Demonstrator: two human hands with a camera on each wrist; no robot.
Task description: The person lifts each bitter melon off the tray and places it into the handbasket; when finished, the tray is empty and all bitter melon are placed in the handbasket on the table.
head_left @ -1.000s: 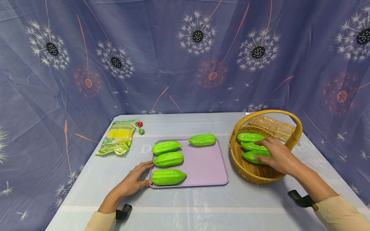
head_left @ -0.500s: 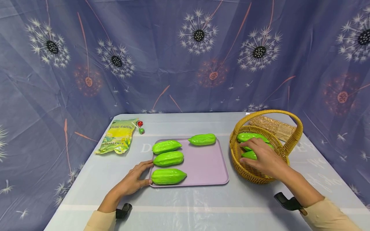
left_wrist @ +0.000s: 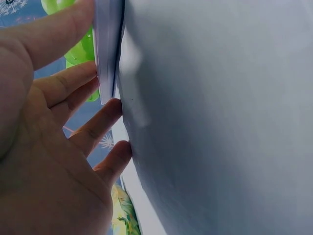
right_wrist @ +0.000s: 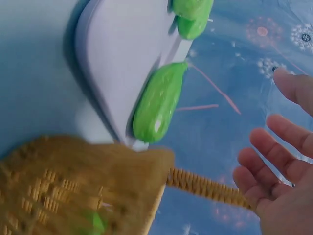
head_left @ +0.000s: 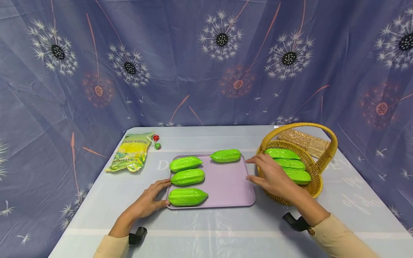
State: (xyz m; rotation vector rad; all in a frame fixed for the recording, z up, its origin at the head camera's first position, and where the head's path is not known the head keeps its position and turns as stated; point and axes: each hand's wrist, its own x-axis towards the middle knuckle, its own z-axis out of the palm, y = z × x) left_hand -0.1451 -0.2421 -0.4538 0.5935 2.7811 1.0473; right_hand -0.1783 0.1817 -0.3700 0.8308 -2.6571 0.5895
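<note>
My left hand (head_left: pixel 146 200) touches the left edge of a pale purple tray (head_left: pixel 230 184) with fingers and thumb spread. Three green bitter melons lie along the tray's left side, a far one (head_left: pixel 185 163), a middle one (head_left: pixel 188 177) and a near one (head_left: pixel 188 197). Another bitter melon (head_left: pixel 226 155) lies by the far right edge. My right hand (head_left: pixel 274 175) hovers between tray and wicker basket (head_left: pixel 330 152), fingers apart and holding nothing. Inside the basket sit three bitter melons, including a front one (head_left: pixel 299 176); the hand partly hides them. The right wrist view shows the bare palm (right_wrist: pixel 293 196).
A yellow-green snack bag (head_left: pixel 131 152) lies at the table's far left, beside a red lollipop (head_left: pixel 156 138) and a green lollipop (head_left: pixel 157 146). Behind the basket is a golden package (head_left: pixel 295 138). The basket's tall handle arches over it. A blue dandelion-print curtain (head_left: pixel 180 71) hangs behind.
My right hand has moved left, out of the basket toward the tray's right edge. The basket's bitter melons have shifted slightly to the right. The left hand has stayed at the tray.
</note>
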